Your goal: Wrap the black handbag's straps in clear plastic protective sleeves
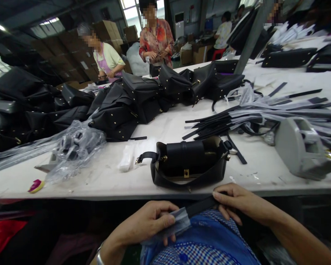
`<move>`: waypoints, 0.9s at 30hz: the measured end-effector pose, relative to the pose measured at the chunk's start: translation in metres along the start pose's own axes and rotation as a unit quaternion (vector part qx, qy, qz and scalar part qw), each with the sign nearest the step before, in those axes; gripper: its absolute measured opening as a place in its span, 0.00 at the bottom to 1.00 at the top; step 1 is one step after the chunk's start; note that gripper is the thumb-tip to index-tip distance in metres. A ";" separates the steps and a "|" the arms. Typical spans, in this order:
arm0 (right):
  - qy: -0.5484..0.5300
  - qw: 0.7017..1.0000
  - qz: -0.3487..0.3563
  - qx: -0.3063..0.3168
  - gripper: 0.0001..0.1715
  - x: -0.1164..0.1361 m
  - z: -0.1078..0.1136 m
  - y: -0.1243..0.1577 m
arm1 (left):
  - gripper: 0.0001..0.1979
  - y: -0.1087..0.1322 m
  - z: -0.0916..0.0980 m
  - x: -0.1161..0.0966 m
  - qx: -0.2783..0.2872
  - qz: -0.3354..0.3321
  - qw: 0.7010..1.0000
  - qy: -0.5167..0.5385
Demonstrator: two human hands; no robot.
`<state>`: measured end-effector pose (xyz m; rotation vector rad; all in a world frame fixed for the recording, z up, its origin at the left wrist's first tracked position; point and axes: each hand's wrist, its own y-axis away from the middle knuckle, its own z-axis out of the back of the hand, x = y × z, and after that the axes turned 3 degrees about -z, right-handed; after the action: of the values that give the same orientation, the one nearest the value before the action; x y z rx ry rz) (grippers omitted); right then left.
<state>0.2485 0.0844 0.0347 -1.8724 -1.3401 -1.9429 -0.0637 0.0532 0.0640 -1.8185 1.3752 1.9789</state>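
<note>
A flat black strap (200, 207) stretches between my hands, just in front of the table edge. My left hand (151, 221) pinches a clear plastic sleeve (182, 219) that covers the strap's left end. The strap's right end is between the thumb and fingers of my right hand (231, 202). Beyond them on the table stands an open black handbag (187, 165) with a gold clasp at its front. A short buckled strap (147, 156) sticks out from the bag's left side.
Piled black bags (143, 95) line the far side of the white table (99, 180). Crumpled clear plastic (79, 143) lies at left. Many wrapped straps (237, 114) and a grey tape dispenser (298, 147) are at right. Two people (156, 40) stand across the table.
</note>
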 end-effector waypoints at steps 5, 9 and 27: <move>-0.043 0.999 0.002 -0.010 0.29 -0.010 0.001 0.005 | 0.18 -0.007 0.000 -0.009 0.029 0.022 0.999 -0.017; -0.097 0.994 0.013 -0.047 0.28 -0.015 0.000 0.010 | 0.15 -0.014 -0.003 -0.004 -0.005 -0.025 0.996 -0.088; 0.126 0.970 0.087 -0.190 0.18 -0.039 0.011 0.015 | 0.15 -0.003 -0.050 0.035 -0.359 -0.369 0.613 -0.599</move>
<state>0.2751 0.0647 0.0068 -1.7323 -0.7449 -2.3692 -0.0348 0.0053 0.0394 -0.4344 -0.5609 2.3534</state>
